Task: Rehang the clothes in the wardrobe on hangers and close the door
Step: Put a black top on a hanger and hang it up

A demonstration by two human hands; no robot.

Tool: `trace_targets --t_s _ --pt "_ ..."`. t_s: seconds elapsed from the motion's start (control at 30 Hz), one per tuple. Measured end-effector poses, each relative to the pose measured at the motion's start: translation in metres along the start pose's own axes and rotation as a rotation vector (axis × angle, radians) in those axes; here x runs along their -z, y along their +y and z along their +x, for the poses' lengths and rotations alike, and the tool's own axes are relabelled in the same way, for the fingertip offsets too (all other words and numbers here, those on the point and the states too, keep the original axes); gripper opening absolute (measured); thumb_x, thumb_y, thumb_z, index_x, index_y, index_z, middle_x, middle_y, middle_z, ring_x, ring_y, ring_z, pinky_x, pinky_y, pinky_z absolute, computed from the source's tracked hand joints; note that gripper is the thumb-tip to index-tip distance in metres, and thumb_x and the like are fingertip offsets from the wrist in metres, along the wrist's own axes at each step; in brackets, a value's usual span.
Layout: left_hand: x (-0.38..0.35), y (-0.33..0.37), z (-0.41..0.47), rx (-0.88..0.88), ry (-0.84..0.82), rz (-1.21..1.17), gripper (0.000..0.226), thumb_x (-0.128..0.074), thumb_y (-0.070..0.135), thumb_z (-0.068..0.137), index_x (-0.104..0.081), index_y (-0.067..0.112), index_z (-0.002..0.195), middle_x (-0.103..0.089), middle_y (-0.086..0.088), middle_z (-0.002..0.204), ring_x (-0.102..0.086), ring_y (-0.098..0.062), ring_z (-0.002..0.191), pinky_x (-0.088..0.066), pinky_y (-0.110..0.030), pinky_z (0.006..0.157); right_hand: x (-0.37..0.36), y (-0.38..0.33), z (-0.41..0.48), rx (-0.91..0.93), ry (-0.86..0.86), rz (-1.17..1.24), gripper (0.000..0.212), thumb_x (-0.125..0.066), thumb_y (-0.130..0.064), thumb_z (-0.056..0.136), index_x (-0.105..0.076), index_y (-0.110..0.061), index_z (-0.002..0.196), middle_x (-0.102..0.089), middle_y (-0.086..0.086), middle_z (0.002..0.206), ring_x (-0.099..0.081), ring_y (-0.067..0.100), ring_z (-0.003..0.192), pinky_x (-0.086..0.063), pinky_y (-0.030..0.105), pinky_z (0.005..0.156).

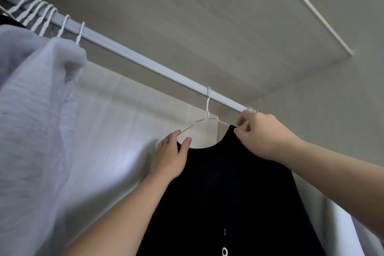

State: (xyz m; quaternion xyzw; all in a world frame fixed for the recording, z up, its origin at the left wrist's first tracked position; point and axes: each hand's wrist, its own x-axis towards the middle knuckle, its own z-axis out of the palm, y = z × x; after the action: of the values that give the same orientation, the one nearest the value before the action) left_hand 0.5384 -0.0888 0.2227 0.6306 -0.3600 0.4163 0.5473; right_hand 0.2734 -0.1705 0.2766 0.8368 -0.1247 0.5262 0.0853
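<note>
Under the rail (145, 59), the left hand (171, 157) and right hand (262, 135) pinch the black top (228, 193) over a wire hanger (204, 119); uneven tugging could probably unhook it.

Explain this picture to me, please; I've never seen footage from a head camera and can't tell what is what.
The camera sits on a person's head and looks up into a wardrobe, so the two bare arms reaching in are the wearer's own. A pale rail runs across the top. A white wire hanger hooks over it, carrying a black top. The left hand holds the top's left shoulder, where the hanger's arm ends; the right hand pinches the other shoulder near the rail. At far left more hangers hang with a grey garment. No surface shows.
</note>
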Motion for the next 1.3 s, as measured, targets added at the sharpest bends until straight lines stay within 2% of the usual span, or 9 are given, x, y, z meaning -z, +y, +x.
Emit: trace_targets --t_s 0.07,0.17,0.27,0.4,0.53,0.8,1.0,1.17,1.3 --pt "-0.003 0.001 -0.005 -0.056 0.021 -0.073 0.055 -0.041 0.054 0.099 -0.037 0.031 0.148 -0.04 0.011 0.153 -0.028 -0.012 0.142 -0.025 -0.028 0.11 -0.003 0.002 -0.01 0.172 0.067 -0.33 0.04 -0.042 -0.049 0.093 -0.047 -0.027 0.126 -0.055 -0.004 0.123 -0.051 0.026 0.113 -0.041 0.039 0.09" --pt "-0.009 0.004 -0.013 -0.158 0.018 -0.154 0.062 -0.044 0.053 0.096 -0.034 0.028 0.152 -0.036 0.01 0.156 -0.025 -0.007 0.144 -0.023 -0.031 0.116 -0.007 0.007 -0.021 0.365 0.096 -0.641 0.059 -0.027 -0.061 0.092 -0.036 -0.029 0.14 -0.051 -0.006 0.132 -0.043 0.024 0.127 -0.027 0.045 0.105" --pt "-0.017 0.009 -0.017 -0.184 0.017 -0.138 0.079 -0.038 0.062 0.087 -0.027 0.024 0.155 -0.029 0.007 0.16 -0.02 -0.01 0.148 -0.021 -0.037 0.121 -0.011 0.014 -0.025 0.385 0.036 -0.748 0.077 -0.019 -0.07 0.09 -0.026 -0.023 0.151 -0.041 -0.003 0.145 -0.033 0.024 0.138 -0.011 0.052 0.116" --pt "-0.037 0.015 -0.022 -0.234 -0.011 -0.101 0.092 -0.031 0.071 0.083 -0.017 0.021 0.158 -0.018 0.004 0.165 -0.009 -0.013 0.152 -0.015 -0.041 0.123 -0.015 0.025 -0.029 0.312 -0.05 -0.79 0.102 -0.006 -0.084 0.08 -0.004 -0.018 0.157 -0.006 0.002 0.165 -0.003 0.024 0.151 0.002 0.058 0.117" --pt "-0.067 0.02 -0.024 -0.261 -0.091 -0.104 0.096 -0.031 0.076 0.083 -0.01 0.021 0.159 -0.011 0.004 0.166 -0.004 -0.014 0.153 -0.013 -0.041 0.124 -0.019 0.047 -0.033 0.258 -0.121 -0.823 0.118 0.006 -0.093 0.066 0.011 -0.016 0.156 0.018 0.001 0.164 0.015 0.02 0.151 0.007 0.062 0.115" --pt "-0.135 0.044 -0.029 -0.219 -0.148 -0.168 0.103 -0.03 0.082 0.078 -0.012 0.02 0.159 -0.013 -0.001 0.165 -0.005 -0.023 0.153 -0.015 -0.051 0.122 -0.025 0.104 -0.038 0.183 -0.153 -0.866 0.124 0.003 -0.097 0.061 0.015 -0.018 0.155 0.023 -0.002 0.163 0.018 0.019 0.15 0.011 0.065 0.112" --pt "-0.173 0.05 -0.036 -0.202 -0.118 -0.18 0.103 -0.027 0.082 0.078 -0.01 0.02 0.159 -0.007 0.001 0.166 0.003 -0.022 0.153 -0.007 -0.054 0.122 -0.032 0.131 -0.039 0.17 -0.149 -0.904 0.119 -0.007 -0.095 0.067 0.011 -0.018 0.156 0.021 -0.003 0.163 0.015 0.019 0.151 0.007 0.066 0.112" --pt "-0.18 0.046 -0.034 -0.246 -0.071 -0.187 0.1 -0.03 0.077 0.081 -0.017 0.015 0.158 -0.019 -0.002 0.162 -0.008 -0.021 0.151 -0.014 -0.053 0.121 -0.038 0.136 -0.039 0.154 -0.119 -0.905 0.117 -0.005 -0.093 0.068 0.006 -0.018 0.157 0.017 -0.003 0.164 0.01 0.018 0.151 0.0 0.067 0.111" --pt "-0.172 0.047 -0.036 -0.223 -0.119 -0.161 0.102 -0.029 0.079 0.078 -0.012 0.018 0.159 -0.012 0.001 0.165 -0.002 -0.021 0.153 -0.011 -0.056 0.121 -0.036 0.134 -0.042 0.149 -0.124 -0.883 0.114 -0.007 -0.092 0.069 0.004 -0.019 0.157 0.015 -0.002 0.165 0.007 0.018 0.152 -0.003 0.065 0.112"
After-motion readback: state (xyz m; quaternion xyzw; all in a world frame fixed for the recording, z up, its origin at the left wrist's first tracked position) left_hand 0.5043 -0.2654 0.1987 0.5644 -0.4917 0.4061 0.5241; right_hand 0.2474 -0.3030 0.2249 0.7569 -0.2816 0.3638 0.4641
